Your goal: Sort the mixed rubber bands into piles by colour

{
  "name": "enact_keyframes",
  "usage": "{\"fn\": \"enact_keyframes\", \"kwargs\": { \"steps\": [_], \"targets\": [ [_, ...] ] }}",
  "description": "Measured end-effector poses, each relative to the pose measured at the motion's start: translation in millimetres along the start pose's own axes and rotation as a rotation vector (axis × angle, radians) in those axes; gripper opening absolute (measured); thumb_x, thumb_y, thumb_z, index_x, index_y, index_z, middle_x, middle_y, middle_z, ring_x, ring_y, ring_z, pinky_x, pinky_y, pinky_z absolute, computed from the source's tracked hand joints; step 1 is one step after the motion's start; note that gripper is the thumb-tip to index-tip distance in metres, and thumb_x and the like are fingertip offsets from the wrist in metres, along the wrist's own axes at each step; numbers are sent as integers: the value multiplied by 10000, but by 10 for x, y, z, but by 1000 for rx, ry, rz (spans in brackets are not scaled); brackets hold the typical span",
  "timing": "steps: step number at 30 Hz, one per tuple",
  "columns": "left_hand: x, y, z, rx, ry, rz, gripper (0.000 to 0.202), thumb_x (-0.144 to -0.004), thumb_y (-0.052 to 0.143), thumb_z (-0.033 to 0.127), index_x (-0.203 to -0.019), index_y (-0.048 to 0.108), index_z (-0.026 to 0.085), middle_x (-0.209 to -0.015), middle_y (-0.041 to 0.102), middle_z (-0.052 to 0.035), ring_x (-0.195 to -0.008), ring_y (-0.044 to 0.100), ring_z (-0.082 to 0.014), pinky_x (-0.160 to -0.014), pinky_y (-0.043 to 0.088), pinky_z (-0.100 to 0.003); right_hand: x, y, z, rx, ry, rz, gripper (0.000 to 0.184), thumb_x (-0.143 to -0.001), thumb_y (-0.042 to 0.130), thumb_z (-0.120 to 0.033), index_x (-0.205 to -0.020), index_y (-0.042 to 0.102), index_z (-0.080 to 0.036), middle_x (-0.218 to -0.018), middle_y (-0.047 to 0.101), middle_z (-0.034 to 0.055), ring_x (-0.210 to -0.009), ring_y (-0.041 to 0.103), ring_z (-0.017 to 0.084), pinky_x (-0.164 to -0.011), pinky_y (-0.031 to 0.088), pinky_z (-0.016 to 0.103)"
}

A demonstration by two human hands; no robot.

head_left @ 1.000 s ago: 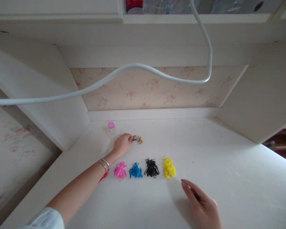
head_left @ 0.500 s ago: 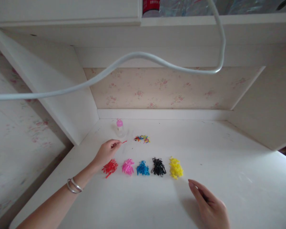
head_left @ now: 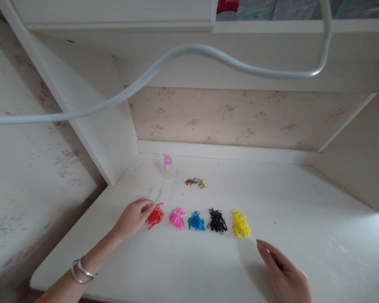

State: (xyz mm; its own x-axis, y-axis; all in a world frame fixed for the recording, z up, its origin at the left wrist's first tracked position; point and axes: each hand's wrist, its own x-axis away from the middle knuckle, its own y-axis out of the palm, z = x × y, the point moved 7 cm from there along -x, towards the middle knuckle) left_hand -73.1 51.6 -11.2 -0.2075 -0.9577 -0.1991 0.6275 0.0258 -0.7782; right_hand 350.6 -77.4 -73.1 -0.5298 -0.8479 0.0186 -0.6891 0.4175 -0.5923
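My left hand (head_left: 136, 215) pinches a thin red rubber band (head_left: 159, 204) at its fingertips, just above the pile of red rubber bands (head_left: 154, 216), partly covering that pile. To the right lie piles of pink rubber bands (head_left: 177, 218), blue rubber bands (head_left: 196, 221), black rubber bands (head_left: 217, 221) and yellow rubber bands (head_left: 240, 224), in a row. My right hand (head_left: 286, 271) hovers in front and right of the yellow pile, thumb and forefinger pressed together with nothing visible between them. Behind the row sits a small heap of mixed-colour bands (head_left: 196, 182).
A small clear bottle with a pink top (head_left: 167, 167) stands at the back left of the white desk (head_left: 177, 265). A white cable (head_left: 189, 49) crosses the upper view in front of the shelf (head_left: 120, 31). Side panels bound the desk on both sides.
My left hand has come back from near the bottle to the red pile, the red band still at its fingertips. The right hand keeps its pose; the view has shifted slightly.
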Motion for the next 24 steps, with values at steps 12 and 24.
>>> {"fn": "enact_keyframes", "kwargs": {
  "steps": [12,24],
  "targets": [
    [221,-20,-154,1,-29,69,302,-883,424,387,-957,666,224,-989,687,-41,-906,631,-184,-819,479,-287,-2,35,24,5,-19,-5,448,-720,557,-557,-956,722,-213,-991,715,18,-937,646,203,-695,505,155],
    [828,-69,-449,178,-381,189,396,-818,470,539,-960,631,206,-829,700,-18,-721,644,-174,-647,506,-230,-80,58,-265,14,-100,-48,424,-732,555,-537,-936,715,-201,-916,724,30,-860,653,195,-674,500,189]
  ]
}}
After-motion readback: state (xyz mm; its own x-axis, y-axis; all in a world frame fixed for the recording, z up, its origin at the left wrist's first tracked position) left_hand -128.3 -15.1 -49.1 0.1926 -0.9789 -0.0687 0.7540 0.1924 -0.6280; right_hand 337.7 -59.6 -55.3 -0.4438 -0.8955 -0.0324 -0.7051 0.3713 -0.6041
